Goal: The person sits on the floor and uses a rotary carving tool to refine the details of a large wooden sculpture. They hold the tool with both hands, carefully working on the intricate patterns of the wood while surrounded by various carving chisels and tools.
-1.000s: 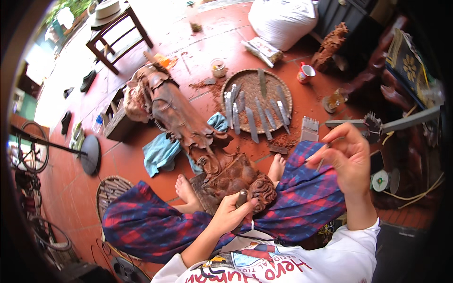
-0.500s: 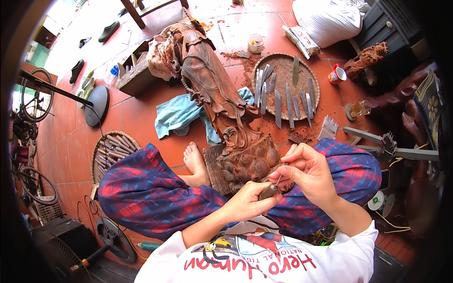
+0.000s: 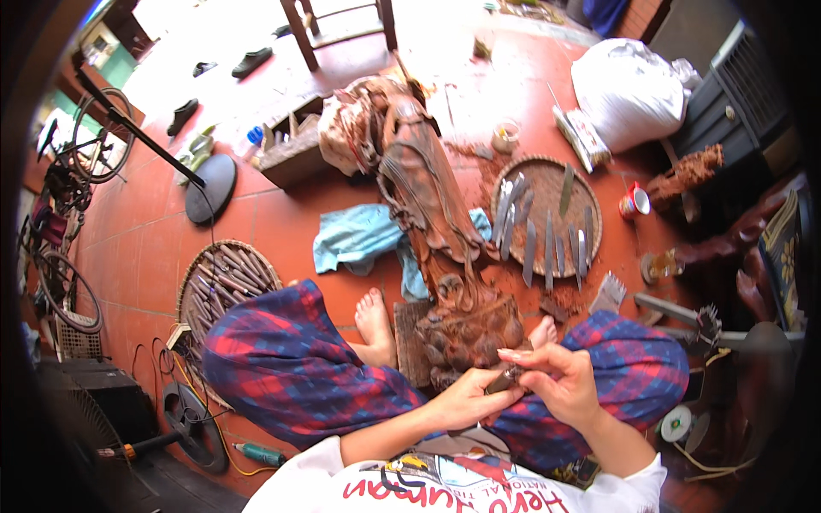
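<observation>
My left hand (image 3: 466, 402) is wrapped round a dark, slim tool handle (image 3: 503, 381), which looks like a rotary handpiece. My right hand (image 3: 566, 389) is pinched at the handle's front end; the small part between its thumb and fingers is mostly hidden. Both hands are above my lap, close to the base of a carved wooden statue (image 3: 432, 201). This robed figure lies lengthwise away from me. Its rounded, knobbly base (image 3: 470, 329) rests by my feet against a wooden block (image 3: 413, 342), and pale cloth (image 3: 344, 132) wraps the far end.
Flat blades lie on a round woven tray (image 3: 590, 188) at the right, near a red cup (image 3: 634, 203). Another basket (image 3: 190, 282) at the left holds many tool handles. Blue cloth (image 3: 355, 239) lies under the statue. A green tool (image 3: 259, 454) is at lower left.
The whole view has shifted, so the scene sits further right and lower. My right fingers have closed in on the handle's front end; the thin metal shank seen earlier is now hidden.
</observation>
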Motion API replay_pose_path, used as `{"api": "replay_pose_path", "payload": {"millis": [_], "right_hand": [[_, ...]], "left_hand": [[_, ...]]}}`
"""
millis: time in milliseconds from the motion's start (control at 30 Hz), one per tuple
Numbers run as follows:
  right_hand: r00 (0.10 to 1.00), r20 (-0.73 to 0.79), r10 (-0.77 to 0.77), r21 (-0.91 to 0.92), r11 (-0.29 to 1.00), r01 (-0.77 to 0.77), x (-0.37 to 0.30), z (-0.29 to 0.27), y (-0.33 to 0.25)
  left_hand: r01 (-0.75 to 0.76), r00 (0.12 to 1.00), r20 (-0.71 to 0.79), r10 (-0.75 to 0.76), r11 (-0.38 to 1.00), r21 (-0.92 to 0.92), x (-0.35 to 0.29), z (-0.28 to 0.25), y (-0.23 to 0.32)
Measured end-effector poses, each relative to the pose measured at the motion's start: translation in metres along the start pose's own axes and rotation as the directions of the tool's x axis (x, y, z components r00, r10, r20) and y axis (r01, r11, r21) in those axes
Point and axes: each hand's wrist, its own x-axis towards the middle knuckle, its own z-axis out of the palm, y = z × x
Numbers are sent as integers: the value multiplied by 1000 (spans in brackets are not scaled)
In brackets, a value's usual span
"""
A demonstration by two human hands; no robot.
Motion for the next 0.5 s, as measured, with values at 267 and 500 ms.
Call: {"api": "replay_pose_path", "payload": {"millis": [267,500], "right_hand": [[971,43,234,449,864,-228,-26,42,45],[768,638,-55,761,-105,-640,-33,47,20]], "left_hand": [[-278,943,-280,179,887,-369,15,-14,16],[-234,891,252,378,857,-459,1,-19,20]]}}
